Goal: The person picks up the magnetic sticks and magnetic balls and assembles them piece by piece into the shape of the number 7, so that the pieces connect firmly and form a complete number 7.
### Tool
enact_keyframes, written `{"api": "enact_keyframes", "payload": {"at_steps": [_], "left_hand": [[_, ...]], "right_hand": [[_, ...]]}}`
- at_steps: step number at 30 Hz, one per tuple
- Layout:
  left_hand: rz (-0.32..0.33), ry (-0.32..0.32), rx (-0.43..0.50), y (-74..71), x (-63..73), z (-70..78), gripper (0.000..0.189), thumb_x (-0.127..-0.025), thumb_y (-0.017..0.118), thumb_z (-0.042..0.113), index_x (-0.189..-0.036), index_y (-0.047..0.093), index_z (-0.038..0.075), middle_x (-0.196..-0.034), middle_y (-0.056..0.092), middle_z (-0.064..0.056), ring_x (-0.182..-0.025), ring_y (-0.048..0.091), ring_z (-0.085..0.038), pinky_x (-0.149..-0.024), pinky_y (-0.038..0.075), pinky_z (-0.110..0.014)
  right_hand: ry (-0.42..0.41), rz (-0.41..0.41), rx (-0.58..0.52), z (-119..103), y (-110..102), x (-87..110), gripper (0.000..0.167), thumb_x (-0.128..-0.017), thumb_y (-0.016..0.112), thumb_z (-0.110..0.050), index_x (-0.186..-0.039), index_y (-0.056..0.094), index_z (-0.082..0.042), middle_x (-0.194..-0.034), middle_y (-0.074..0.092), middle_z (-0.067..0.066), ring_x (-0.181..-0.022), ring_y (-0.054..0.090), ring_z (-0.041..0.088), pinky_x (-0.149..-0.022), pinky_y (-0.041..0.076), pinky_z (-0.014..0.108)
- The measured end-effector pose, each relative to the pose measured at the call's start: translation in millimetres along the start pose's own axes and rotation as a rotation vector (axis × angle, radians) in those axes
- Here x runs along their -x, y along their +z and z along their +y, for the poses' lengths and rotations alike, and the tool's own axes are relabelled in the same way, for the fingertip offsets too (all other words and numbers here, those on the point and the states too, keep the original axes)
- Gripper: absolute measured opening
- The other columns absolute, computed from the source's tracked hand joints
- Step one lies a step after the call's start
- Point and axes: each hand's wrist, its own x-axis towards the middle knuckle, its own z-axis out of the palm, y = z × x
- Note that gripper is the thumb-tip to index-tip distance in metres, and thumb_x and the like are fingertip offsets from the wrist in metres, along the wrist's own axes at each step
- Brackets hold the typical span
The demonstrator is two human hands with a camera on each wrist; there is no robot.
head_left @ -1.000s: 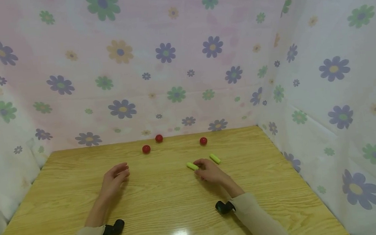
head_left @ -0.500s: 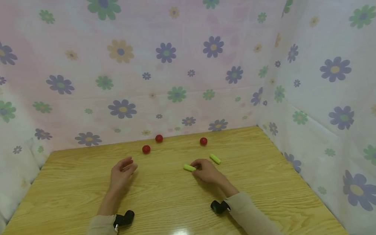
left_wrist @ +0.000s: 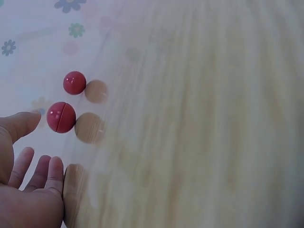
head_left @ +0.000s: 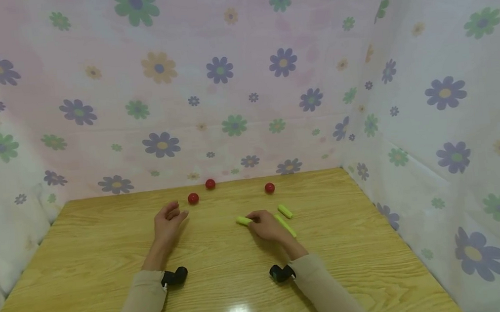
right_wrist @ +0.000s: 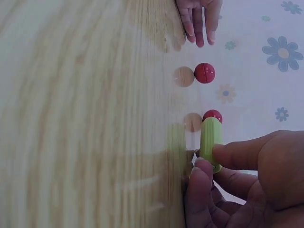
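Stick point(right_wrist: 210, 135) between right fingers point(right_wrist: 198, 190)

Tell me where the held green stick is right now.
In the head view, the held green stick is near mid-picture, pinched in the right hand, left of two other green sticks.

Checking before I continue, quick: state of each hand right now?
Left hand: open, holding nothing.
Right hand: closed, pinching a lime-green, ribbed, cylindrical piece.

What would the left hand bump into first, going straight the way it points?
Most likely the nearest red ball, just beyond the left hand, though depth is hard to judge.
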Motion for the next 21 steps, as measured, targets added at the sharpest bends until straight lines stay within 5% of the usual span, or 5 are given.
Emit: {"api": "enact_keyframes", "payload": {"at_steps": [7, 14, 21], "left_hand": [[0.019, -0.001, 0.014, 10.5, -13.4, -0.8, 0.056, -0.101, 0.067, 0.008, -0.151, 0.046, -0.004, -0.153, 0.044, -0.028, -0.142, 0.042, -0.039, -0.079, 0.042, -0.004], [0.042, -0.025, 0.014, 18.2, -24.5, 0.3, 0.057, -0.100, 0.069, 0.012, -0.151, 0.047, -0.001, -0.152, 0.045, -0.023, -0.139, 0.043, -0.035, -0.101, 0.045, -0.025], [0.063, -0.049, -0.007, 27.6, -29.2, 2.8, 0.058, -0.099, 0.070, 0.014, -0.152, 0.048, 0.004, -0.152, 0.044, -0.019, -0.136, 0.043, -0.034, -0.111, 0.042, -0.047]], "right_hand": [[-0.001, 0.010, -0.041, -1.3, 4.8, -6.6, 0.031, -0.105, 0.053, -0.010, -0.128, 0.068, 0.004, -0.123, 0.070, 0.020, -0.111, 0.065, 0.033, -0.098, 0.053, 0.048], [0.044, -0.004, -0.109, 0.7, 7.9, -13.3, 0.034, -0.107, 0.050, -0.012, -0.133, 0.065, 0.004, -0.114, 0.069, 0.017, -0.077, 0.057, 0.015, -0.071, 0.049, 0.028], [0.078, -0.027, -0.199, -2.4, 9.3, -17.8, 0.036, -0.109, 0.047, -0.012, -0.138, 0.061, 0.004, -0.075, 0.056, 0.005, -0.060, 0.050, 0.011, -0.057, 0.044, 0.023]]}}
